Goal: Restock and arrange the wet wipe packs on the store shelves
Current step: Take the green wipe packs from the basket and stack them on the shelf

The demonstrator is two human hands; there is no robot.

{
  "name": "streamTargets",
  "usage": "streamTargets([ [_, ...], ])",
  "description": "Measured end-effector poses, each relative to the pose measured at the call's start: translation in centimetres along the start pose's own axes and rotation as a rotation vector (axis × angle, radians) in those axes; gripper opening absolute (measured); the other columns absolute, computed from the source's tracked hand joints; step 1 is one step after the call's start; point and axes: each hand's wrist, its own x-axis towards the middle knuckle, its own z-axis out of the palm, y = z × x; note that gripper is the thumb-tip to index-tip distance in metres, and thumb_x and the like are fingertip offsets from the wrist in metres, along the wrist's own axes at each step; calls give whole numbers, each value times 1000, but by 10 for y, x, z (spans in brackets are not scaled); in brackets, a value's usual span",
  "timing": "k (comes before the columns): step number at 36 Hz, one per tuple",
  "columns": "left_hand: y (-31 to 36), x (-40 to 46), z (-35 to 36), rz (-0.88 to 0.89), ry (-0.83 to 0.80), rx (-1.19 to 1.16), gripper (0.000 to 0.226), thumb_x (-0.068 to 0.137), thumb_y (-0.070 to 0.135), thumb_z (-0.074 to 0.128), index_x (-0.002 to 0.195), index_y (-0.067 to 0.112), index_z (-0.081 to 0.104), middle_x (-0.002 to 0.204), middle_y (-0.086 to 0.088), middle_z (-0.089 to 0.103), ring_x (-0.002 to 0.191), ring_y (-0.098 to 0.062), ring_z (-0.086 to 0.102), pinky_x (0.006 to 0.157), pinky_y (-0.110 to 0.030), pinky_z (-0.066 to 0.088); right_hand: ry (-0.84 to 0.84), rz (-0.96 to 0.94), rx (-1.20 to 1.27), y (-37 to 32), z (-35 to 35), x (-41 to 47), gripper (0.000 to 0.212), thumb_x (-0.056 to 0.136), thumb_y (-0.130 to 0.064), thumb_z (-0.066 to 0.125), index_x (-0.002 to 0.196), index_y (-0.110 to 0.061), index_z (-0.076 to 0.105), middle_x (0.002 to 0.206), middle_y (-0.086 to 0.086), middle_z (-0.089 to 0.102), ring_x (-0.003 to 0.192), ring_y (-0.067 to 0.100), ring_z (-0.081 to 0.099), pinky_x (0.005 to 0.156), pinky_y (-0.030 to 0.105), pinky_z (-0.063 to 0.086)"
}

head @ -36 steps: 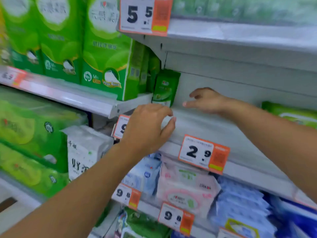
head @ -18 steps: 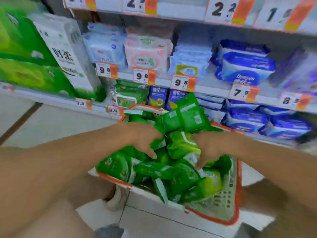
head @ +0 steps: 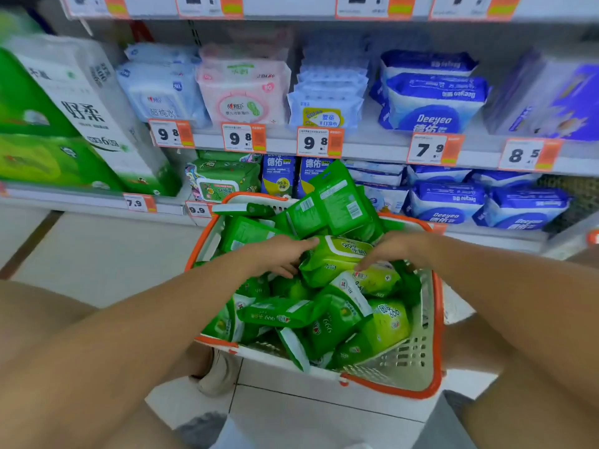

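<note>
A white basket with an orange rim point(head: 436, 335) stands on the floor in front of the shelves, filled with several green wet wipe packs. Both my hands are inside it, over one bright green pack point(head: 334, 259) near the top of the pile. My left hand point(head: 278, 256) grips that pack's left end, fingers curled against it. My right hand point(head: 397, 249) holds its right end from above. Two darker green packs point(head: 327, 204) stick up at the basket's far side.
Shelves behind the basket hold blue, white and pink wipe packs point(head: 434, 102) above orange price tags point(head: 244, 137). Green and white tissue bundles point(head: 81, 118) fill the left bay. Pale tiled floor point(head: 97, 254) lies to the left; my shoe point(head: 217, 374) is under the basket's near corner.
A second ago both hands were up at the empty shelf by the 2.9 tag. The view then dropped to the basket, and the hands closed in on one green pack.
</note>
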Motion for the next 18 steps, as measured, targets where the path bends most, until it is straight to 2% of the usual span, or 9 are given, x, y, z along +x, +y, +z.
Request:
streamTargets([
  [2, 11, 6, 17, -31, -6, -22, 82, 85, 70, 56, 140, 10, 48, 139, -8, 54, 118, -24, 58, 92, -37, 54, -31, 14, 105, -4, 5, 4, 118, 62, -52, 88, 155, -16, 26, 162, 8, 26, 146, 33, 28, 114, 51, 32],
  [5, 25, 12, 41, -56, 53, -67, 91, 85, 62, 63, 152, 9, 30, 156, -9, 36, 138, -29, 40, 107, -42, 39, -38, 25, 239, -5, 14, 8, 114, 65, -39, 88, 155, -15, 22, 163, 9, 22, 148, 32, 24, 116, 50, 30],
  [7, 31, 14, 52, -87, 128, -113, 90, 85, 49, 71, 151, 4, 29, 155, -13, 35, 139, -31, 39, 106, -39, 36, 15, 18, 299, -1, 17, 10, 107, 65, -30, 88, 152, -12, 28, 159, 11, 28, 144, 33, 30, 108, 46, 37],
  [9, 32, 18, 53, -121, 119, -169, 86, 83, 43, 75, 148, 4, 35, 153, -14, 39, 137, -31, 41, 106, -38, 36, 56, -2, 325, 3, 17, 8, 97, 64, -22, 86, 146, -9, 37, 152, 13, 37, 137, 34, 40, 99, 40, 44],
  [10, 32, 15, 51, -154, 86, -215, 89, 78, 48, 78, 147, 6, 40, 151, -14, 42, 136, -31, 43, 106, -38, 37, 60, -10, 343, 5, 16, 6, 89, 64, -19, 84, 142, -7, 42, 147, 14, 42, 133, 34, 43, 96, 38, 45],
  [12, 25, 23, 45, -176, 42, -307, 115, 49, 63, 86, 143, 11, 46, 146, -14, 50, 128, -33, 51, 108, -47, 40, 75, -31, 416, 9, 16, 2, 74, 65, -13, 82, 132, -4, 51, 141, 14, 48, 129, 34, 47, 91, 36, 45],
  [14, -4, 65, 39, -187, 113, -371, 144, 23, 69, 89, 147, 19, 38, 141, -12, 54, 121, -35, 57, 100, -56, 47, 91, -48, 491, 12, 17, -4, 56, 64, -8, 81, 117, -3, 62, 136, 14, 52, 125, 33, 49, 88, 36, 44],
  [15, -12, 72, 37, -195, 140, -412, 150, 16, 69, 90, 148, 24, 35, 138, -12, 56, 117, -36, 59, 95, -57, 50, 95, -58, 530, 12, 19, -8, 46, 64, -7, 81, 109, -3, 67, 133, 13, 55, 122, 32, 51, 88, 36, 43],
  [18, -5, 42, 29, -158, 184, -556, 147, 7, 59, 95, 140, 18, 46, 117, -12, 69, 95, -33, 71, 73, -53, 59, 110, -76, 647, 7, 23, -21, 39, 65, -4, 79, 103, -3, 70, 127, 13, 59, 112, 28, 54, 85, 37, 44],
])
